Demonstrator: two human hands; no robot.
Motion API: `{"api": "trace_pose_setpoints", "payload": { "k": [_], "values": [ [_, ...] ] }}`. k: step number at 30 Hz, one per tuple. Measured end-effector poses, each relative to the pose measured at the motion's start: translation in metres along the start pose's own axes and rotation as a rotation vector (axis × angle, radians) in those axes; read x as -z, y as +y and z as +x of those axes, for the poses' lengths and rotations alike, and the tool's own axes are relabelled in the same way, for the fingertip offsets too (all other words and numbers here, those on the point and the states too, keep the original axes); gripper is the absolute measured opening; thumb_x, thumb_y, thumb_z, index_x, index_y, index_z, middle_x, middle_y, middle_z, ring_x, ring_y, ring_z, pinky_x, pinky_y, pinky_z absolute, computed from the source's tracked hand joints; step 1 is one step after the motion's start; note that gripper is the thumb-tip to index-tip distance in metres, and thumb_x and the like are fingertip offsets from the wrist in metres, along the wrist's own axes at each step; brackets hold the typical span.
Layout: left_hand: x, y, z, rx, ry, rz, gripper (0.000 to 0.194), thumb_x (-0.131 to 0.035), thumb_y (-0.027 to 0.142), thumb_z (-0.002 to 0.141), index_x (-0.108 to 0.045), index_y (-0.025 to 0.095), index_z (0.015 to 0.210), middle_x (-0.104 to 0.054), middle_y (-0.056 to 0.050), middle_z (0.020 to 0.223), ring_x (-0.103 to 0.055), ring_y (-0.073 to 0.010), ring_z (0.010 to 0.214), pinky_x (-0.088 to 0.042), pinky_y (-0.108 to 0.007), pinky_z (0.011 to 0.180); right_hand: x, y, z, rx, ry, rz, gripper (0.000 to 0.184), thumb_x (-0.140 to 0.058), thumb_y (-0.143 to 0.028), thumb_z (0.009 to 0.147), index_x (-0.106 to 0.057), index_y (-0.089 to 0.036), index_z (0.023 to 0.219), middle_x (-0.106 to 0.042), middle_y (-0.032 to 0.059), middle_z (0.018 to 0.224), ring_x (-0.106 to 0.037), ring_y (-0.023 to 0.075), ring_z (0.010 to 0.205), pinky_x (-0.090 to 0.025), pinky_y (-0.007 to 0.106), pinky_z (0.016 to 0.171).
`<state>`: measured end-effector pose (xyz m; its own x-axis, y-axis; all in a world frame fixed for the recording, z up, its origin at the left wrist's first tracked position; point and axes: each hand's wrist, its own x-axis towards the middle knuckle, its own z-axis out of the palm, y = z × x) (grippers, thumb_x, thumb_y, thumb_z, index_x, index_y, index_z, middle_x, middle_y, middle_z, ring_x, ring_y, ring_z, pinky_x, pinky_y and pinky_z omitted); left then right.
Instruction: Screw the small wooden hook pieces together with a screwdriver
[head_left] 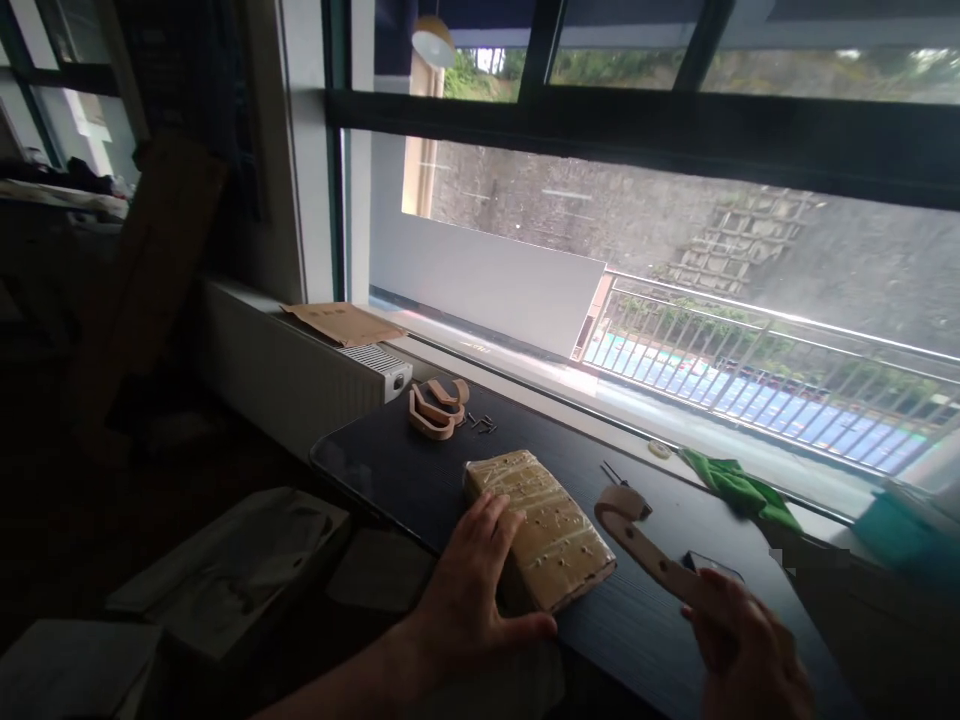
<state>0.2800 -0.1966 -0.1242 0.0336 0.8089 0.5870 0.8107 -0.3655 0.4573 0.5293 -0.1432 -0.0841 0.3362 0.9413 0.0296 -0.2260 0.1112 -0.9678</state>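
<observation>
by the wide window (465, 260) there is a dark table (390, 450), and the light comes from behind it. my left hand (472, 570) is open, with its fingers spread and resting on the near left side of the wrapped block (547, 530). my right hand (750, 640) is closed around the straight end of the hooked wooden piece (652, 550), which is to the right of the block, with its curl pointing away from me. to handle these well, i think the left fingers should press flat and evenly, so that the block does not slide, and the right grip should be firm but leave the curl and the holes free. the block lies near the table edge, so some care is needed.

now i count: one block, one hooked piece in my hand, at least two curved wooden pieces (431, 425) at the far left, two thin rods (615, 473), and one green cloth (742, 490). of the small metal pins (484, 425) i see several, but they are too small to count exactly
</observation>
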Motion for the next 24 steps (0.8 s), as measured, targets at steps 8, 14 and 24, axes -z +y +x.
{"api": "trace_pose_setpoints", "payload": {
  "k": [8,14,24],
  "values": [
    [0.009,-0.045,0.017,-0.16,-0.185,-0.363,0.087,-0.072,0.023,0.065,-0.026,0.022,0.139,-0.031,-0.014,0.146,-0.021,-0.0327,0.137,-0.026,-0.05,0.11,-0.045,-0.005,0.036,-0.071,-0.252,-0.255,0.023,-0.071,-0.036,0.065,-0.071,-0.02,0.082,-0.063,0.0033,0.096,-0.059,0.0226,0.09,-0.054,0.028,0.066],
    [0.011,-0.047,0.006,-0.082,-0.178,-0.415,0.095,-0.071,0.021,0.068,-0.015,0.024,0.144,-0.026,-0.014,0.148,-0.021,-0.0335,0.137,-0.024,-0.051,0.109,-0.054,0.02,0.032,-0.193,-0.315,-0.268,0.026,-0.072,-0.041,0.066,-0.07,-0.019,0.079,-0.063,0.0027,0.082,-0.059,0.0191,0.079,-0.053,0.024,0.062],
    [0.012,-0.049,0.007,-0.024,-0.177,-0.475,0.093,-0.068,0.016,0.066,-0.018,0.026,0.144,-0.027,-0.01,0.149,-0.023,-0.032,0.136,-0.024,-0.051,0.109,-0.05,0.017,0.038,-0.11,-0.298,-0.351,0.039,-0.073,-0.051,0.061,-0.067,-0.015,0.077,-0.06,-0.0008,0.064,-0.057,0.0156,0.063,-0.046,0.021,0.051]
  ]
}}
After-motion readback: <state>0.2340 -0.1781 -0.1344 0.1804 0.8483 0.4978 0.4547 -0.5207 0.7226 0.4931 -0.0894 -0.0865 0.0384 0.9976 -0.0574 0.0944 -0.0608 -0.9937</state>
